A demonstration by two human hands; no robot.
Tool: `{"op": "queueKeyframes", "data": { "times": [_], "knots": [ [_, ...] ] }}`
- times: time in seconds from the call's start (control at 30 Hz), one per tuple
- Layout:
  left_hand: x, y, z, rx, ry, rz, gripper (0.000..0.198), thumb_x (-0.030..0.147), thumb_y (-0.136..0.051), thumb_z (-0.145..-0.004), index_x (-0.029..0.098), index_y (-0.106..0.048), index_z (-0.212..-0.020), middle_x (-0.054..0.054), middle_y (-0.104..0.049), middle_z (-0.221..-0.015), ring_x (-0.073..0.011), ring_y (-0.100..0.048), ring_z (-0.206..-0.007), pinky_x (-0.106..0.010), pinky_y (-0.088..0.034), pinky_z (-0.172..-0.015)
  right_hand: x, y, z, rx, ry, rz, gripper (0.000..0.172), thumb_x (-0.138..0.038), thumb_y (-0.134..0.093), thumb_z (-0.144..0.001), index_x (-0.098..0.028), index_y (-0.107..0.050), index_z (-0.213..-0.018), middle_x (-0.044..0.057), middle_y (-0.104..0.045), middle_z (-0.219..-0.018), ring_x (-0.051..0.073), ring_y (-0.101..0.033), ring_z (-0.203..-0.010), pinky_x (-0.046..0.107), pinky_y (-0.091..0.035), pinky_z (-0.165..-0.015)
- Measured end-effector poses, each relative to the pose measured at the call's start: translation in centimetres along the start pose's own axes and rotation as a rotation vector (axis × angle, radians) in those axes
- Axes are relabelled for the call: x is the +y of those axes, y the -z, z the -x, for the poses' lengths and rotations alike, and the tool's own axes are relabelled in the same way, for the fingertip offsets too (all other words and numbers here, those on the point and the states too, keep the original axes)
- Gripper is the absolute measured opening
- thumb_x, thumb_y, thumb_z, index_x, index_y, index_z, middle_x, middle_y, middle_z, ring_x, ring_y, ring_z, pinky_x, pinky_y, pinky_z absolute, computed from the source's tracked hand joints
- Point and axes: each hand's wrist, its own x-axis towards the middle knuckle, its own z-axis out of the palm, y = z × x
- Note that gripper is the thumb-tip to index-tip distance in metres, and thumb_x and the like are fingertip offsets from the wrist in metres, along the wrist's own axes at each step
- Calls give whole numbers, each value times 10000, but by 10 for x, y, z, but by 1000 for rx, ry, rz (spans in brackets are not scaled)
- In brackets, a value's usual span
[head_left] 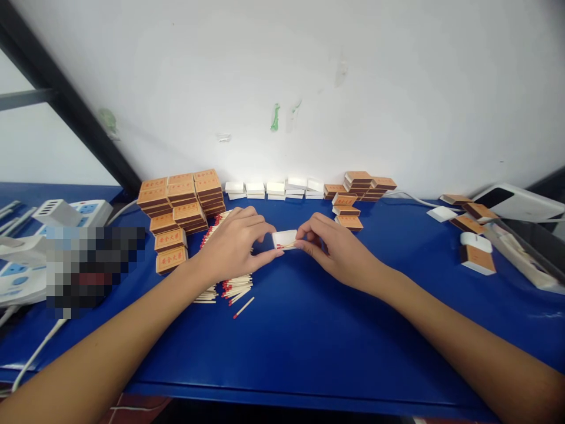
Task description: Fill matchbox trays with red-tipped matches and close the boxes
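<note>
A small white matchbox tray [285, 237] with a few red-tipped matches [288, 244] in it is held between my hands. My left hand [238, 241] grips its left end between thumb and fingers. At the right end, my right hand [335, 247] pinches the stick ends of the matches, its fingertips close against the tray. Whether those fingers also press on the tray is hard to see. Partly hidden behind my left hand lies a heap of loose matches [238, 287], and a single match [243, 307] lies just in front of it.
Stacked matchboxes [170, 203] stand at the left, and more matchbox covers [358, 182] at the right. White trays [276, 189] line the wall. A power strip [95, 212] with cables is far left. Loose covers [479, 259] and a white device [507, 203] lie far right on the blue table [309, 341].
</note>
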Motion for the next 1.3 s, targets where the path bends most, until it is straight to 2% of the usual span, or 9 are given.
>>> {"op": "queueKeyframes", "data": {
  "times": [0.33,0.57,0.87,1.07,1.3],
  "knots": [
    [4,-3,0,-3,-22,37,342,507,-715,-936,182,-731,-1042,-25,-687,-842,-217,-575,-882,-367,-396,-805,3,-2,1,-55,4,-32,134,-319,-556,-1054,-217,-602,-981,16,-562,-928,143,-514,-750,285,-407,-658],
    [2,-2,1,10,-25,21,345,513,-687,-955,187,-729,-1061,-45,-701,-863,-238,-579,-912,-381,-410,-835,3,5,-1,-23,23,21,113,-288,-573,-1034,-210,-625,-971,19,-562,-889,147,-512,-729,288,-404,-648],
    [4,-4,1,-22,-53,25,315,476,-680,-966,184,-721,-1075,-57,-712,-920,-247,-606,-967,-395,-412,-868,3,1,3,-132,9,12,193,-345,-529,-1060,-208,-644,-986,20,-581,-907,144,-529,-733,280,-410,-646],
    [8,-4,3,-45,-75,71,311,457,-705,-952,183,-725,-1099,-60,-702,-924,-246,-605,-985,-402,-429,-905,-4,3,2,-164,5,-16,176,-345,-626,-1012,-205,-698,-933,-1,-578,-825,122,-512,-664,264,-405,-624],
    [8,-3,2,-39,-65,75,310,459,-709,-948,186,-725,-1094,-57,-699,-924,-243,-609,-984,-402,-442,-899,-8,4,2,-122,27,-13,160,-343,-620,-1016,-207,-697,-978,-1,-587,-812,124,-511,-664,258,-405,-618]
  ]
}}
